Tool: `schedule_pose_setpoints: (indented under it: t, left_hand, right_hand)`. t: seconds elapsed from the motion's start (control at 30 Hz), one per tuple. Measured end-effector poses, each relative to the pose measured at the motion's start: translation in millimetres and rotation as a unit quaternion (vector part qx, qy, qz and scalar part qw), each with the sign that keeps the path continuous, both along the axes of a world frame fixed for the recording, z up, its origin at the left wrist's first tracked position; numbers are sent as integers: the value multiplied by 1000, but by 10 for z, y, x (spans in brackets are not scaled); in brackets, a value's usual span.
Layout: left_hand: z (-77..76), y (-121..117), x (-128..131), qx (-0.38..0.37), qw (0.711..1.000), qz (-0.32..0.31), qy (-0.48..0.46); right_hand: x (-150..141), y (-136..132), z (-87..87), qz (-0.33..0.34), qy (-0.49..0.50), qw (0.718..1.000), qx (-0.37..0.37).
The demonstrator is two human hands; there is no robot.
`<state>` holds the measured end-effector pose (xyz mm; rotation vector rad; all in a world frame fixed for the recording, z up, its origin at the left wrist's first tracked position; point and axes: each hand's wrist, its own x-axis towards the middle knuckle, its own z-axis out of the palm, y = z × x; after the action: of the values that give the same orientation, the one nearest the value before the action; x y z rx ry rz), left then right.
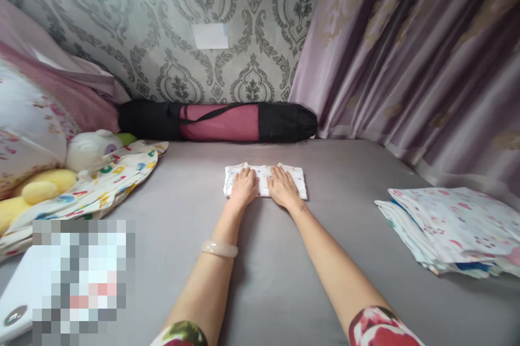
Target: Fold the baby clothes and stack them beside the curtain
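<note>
A folded white cloth (263, 189) with small printed figures lies flat on the grey bed sheet (309, 270), roughly in the middle of the view. My left hand (244, 184) rests palm down on its left half, fingers stretched forward. On the right half lies my right hand (281, 186), also flat, with the fingers slightly spread. Neither hand grips the cloth; both press on its top. Whether it is a garment or a plain cloth I cannot tell.
Folded printed cloths (455, 221) are stacked at the right. A black and maroon roll bag (219, 121) lies along the wall. Plush toys (91, 148) and a colourful patterned cloth (122, 173) are at the left, near a partly blurred white object (24, 286). Purple curtains (390, 53) hang at the right.
</note>
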<state>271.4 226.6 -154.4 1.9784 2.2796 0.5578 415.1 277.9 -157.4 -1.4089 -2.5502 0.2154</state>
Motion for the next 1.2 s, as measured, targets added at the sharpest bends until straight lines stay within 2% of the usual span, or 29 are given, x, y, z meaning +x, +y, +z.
schedule_pose_setpoints:
  t: [0.13,0.3,0.47,0.73,0.9,1.03,1.2]
  left_hand:
    - [-17,-2,-19,2,1000,-7,-2]
    - [37,-23,-41,8,1000,-10,-2]
    - [77,-41,-24,5,1000,-15,-13]
    - [69,-53,45,-56,998,-9,-24]
    - [79,-61,-42,-12,1000,-19,-17]
    - [34,-55,-181,27,999,30,-16]
    - [-48,-50,-241,-38,996,78,5]
  right_hand:
    - [-9,-5,6,1,6,1000,7]
    - [103,52,71,20,-1,1000,-3]
    - [282,128,76,-46,-25,998,28]
    - [313,125,23,-75,-39,996,2]
    - [386,185,91,-57,-33,997,-39]
    - [495,259,95,-79,-22,996,-46]
    - [534,284,27,-96,-31,993,-58]
